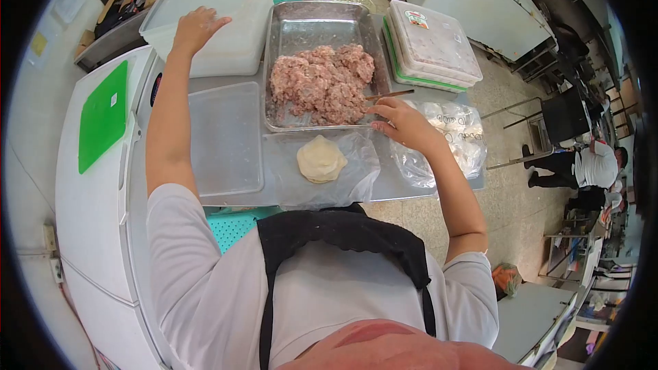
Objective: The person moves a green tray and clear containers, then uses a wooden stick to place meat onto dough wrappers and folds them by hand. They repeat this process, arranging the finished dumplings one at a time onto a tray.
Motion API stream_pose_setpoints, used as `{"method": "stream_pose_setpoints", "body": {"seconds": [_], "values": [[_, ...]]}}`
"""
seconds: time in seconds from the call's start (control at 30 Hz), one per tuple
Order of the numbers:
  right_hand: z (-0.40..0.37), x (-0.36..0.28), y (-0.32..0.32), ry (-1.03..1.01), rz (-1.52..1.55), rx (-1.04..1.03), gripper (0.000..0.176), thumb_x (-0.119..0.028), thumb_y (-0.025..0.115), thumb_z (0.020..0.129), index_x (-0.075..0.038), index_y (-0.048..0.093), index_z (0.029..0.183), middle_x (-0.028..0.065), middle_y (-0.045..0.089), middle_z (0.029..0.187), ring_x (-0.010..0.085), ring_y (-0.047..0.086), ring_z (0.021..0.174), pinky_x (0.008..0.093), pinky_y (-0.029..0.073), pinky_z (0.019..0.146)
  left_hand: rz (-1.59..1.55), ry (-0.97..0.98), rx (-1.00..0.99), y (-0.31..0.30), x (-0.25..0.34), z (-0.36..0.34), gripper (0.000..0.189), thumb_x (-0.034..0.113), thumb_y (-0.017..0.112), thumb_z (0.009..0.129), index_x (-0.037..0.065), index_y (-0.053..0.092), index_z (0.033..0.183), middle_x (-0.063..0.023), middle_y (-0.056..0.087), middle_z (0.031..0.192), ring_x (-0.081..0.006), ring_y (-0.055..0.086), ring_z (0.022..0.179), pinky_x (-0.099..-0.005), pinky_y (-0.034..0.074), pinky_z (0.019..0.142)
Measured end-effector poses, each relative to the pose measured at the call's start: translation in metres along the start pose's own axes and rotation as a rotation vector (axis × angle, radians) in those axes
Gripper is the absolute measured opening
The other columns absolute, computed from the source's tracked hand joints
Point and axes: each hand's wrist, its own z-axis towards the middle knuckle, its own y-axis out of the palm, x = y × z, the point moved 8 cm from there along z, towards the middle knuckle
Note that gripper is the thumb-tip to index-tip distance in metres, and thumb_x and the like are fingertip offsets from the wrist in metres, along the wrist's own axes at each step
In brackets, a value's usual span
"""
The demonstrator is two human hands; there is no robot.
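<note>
My left hand point(197, 27) reaches over the large white plastic bin point(226, 0) at the back left, fingers spread and nothing in them. My right hand point(406, 125) is open at the lower right corner of the metal tray point(322, 24), with its fingertips right by the rim. A thin brown stick or handle point(397, 94) extends from the tray just beyond those fingers. Raw minced meat point(319, 82) lies heaped in the tray. In front of it, a round pale piece of dough point(321, 159) rests on a clear plastic sheet point(358, 173).
Right of the tray stand stacked lidded containers point(435, 41) and clear plastic bags with handwriting point(449, 130). A flat translucent lid point(226, 140) lies on the left. A white freezer point(99, 205) bearing a green board point(103, 116) adjoins the table. Another person point(593, 164) is far right.
</note>
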Motion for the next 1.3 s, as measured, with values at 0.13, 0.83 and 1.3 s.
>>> {"method": "stream_pose_setpoints", "body": {"seconds": [0.13,0.83,1.3], "values": [[-0.020,0.027,-0.001,0.076,-0.005,-0.051,0.031,-0.021,0.065,0.087,-0.007,0.062,0.115,0.0155,0.058,0.116,0.0348,0.056,0.107,0.0406,0.046,0.091,-0.032,0.071,0.286,-0.016,0.020,-0.017,0.057,0.061,0.054,0.085,0.006,0.068,0.091,-0.0087,0.063,0.090,-0.0289,0.061,0.085,-0.0443,0.045,0.074],[0.035,0.085,0.034,-0.061,-0.483,-0.058,0.011,-0.011,0.055,0.081,-0.009,0.064,0.086,0.0079,0.066,0.084,0.0255,0.067,0.077,0.0378,0.054,0.059,-0.052,-0.075,0.255,-0.013,0.019,-0.020,0.046,0.049,0.070,0.077,0.005,0.058,0.070,-0.0046,0.060,0.078,-0.0255,0.056,0.081,-0.0409,0.040,0.074],[0.024,0.067,0.039,-0.149,-0.321,-0.158,0.014,-0.008,0.052,0.081,-0.004,0.066,0.081,0.0166,0.067,0.082,0.0324,0.067,0.078,0.0429,0.054,0.065,-0.846,-0.625,0.440,0.001,0.131,-0.205,0.057,0.032,0.067,0.087,0.005,0.047,0.133,-0.0176,0.045,0.139,-0.0341,0.041,0.130,-0.0426,0.031,0.107]]}}
